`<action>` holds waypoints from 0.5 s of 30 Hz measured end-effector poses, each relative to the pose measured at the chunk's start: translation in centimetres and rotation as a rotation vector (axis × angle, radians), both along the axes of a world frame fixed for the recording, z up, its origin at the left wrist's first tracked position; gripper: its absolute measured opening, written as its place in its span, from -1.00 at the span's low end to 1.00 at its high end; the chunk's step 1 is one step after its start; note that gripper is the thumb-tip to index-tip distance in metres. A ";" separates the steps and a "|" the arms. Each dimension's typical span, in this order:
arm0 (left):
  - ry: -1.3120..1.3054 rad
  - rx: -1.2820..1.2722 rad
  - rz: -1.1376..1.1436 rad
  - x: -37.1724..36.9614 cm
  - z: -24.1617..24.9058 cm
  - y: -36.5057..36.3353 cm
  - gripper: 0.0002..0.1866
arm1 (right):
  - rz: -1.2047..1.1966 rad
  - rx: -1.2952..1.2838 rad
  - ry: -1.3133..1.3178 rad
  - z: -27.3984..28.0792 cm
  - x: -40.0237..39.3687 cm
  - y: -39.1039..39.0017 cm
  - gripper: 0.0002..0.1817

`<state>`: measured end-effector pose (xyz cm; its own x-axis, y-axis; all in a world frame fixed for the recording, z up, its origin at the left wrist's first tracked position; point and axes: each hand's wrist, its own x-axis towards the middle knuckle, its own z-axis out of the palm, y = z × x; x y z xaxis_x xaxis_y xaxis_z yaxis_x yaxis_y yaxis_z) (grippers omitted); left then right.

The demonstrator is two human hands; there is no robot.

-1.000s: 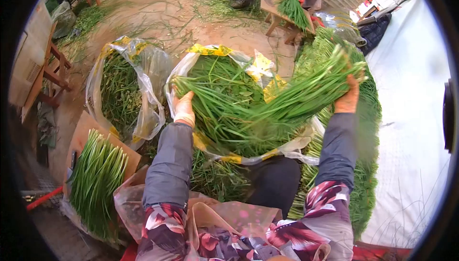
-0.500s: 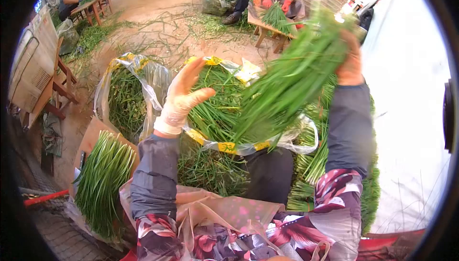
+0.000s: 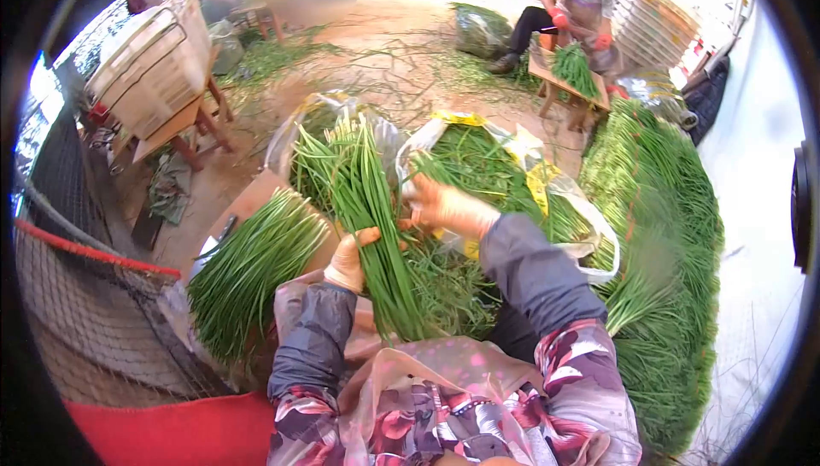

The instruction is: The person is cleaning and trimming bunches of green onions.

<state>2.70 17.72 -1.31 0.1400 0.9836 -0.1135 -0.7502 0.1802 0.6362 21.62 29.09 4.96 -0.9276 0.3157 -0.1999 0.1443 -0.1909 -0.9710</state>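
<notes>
Chive bundle (image 3: 369, 235) — a thick sheaf of long green stalks — is held upright in front of the person's body, its leaf tips fanning upward and its cut ends pointing down toward the lap. Left hand (image 3: 352, 259), gloved, is clenched around the lower part of the bundle, thumb across the front of the stalks. Right hand (image 3: 442, 207), also gloved, rests against the bundle's right side at mid-height; its fingers are curled, but whether they grip stalks or only touch them cannot be told.

Just left of the bundle, a second sheaf of trimmed chives (image 3: 252, 269) lies flat on a cardboard sheet (image 3: 253, 199), its stalks running from the sheet's far corner down past its near edge. Behind the hands, an open plastic bag (image 3: 530, 171) with yellow markings holds loose chives. A large heap of chives (image 3: 675, 235) fills the ground along the right side. A wooden stool with a white crate (image 3: 158, 73) stands at the far left. At the far end of the floor, a co-worker (image 3: 574, 0) sits at a small wooden table — chives lie on it.
</notes>
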 end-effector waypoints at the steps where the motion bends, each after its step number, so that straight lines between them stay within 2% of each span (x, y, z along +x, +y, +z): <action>1: 0.067 0.013 0.011 -0.9 0.4 -0.9 -0.38 | -0.004 0.043 0.076 -1.9 -0.7 -1.8 -0.18; 2: 0.129 0.023 0.014 -1.5 0.6 -1.8 -0.39 | -0.016 0.083 0.147 -3.7 -1.5 -3.4 -0.20; 4: 0.151 -0.024 0.064 -2.3 0.0 -3.2 -0.45 | -0.016 0.367 0.031 -3.8 -2.0 -6.3 -0.32; 6: 0.277 -0.137 0.205 -1.3 1.1 -5.3 -0.53 | -0.036 0.505 -0.148 -4.9 -2.6 -8.0 -0.37; 8: 0.332 -0.167 0.378 -1.7 -4.0 -7.2 -0.56 | -0.022 0.731 -0.417 -4.6 -3.1 -9.5 -0.41; 10: -0.029 -0.046 0.343 2.4 0.0 -8.3 -0.53 | -0.097 0.778 -0.404 -5.2 -2.5 -10.3 -0.40; 12: -0.139 -0.065 0.482 3.7 -1.9 -9.4 -0.50 | -0.214 0.651 -0.352 -6.8 -2.1 -11.0 -0.46; 13: -0.142 -0.070 0.443 3.8 -3.7 -10.1 -0.50 | -0.256 0.611 -0.354 -7.2 -1.8 -11.4 -0.47; 15: 0.082 -0.221 0.502 4.3 -7.3 -11.0 -0.41 | -0.296 0.491 -0.311 -7.9 -1.1 -12.8 -0.51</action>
<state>7.04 6.76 -8.63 -0.3582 0.8786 -0.3158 -0.7278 -0.0509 0.6839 20.49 16.25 -2.93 -0.7095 0.6719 -0.2125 0.4419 0.1893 -0.8769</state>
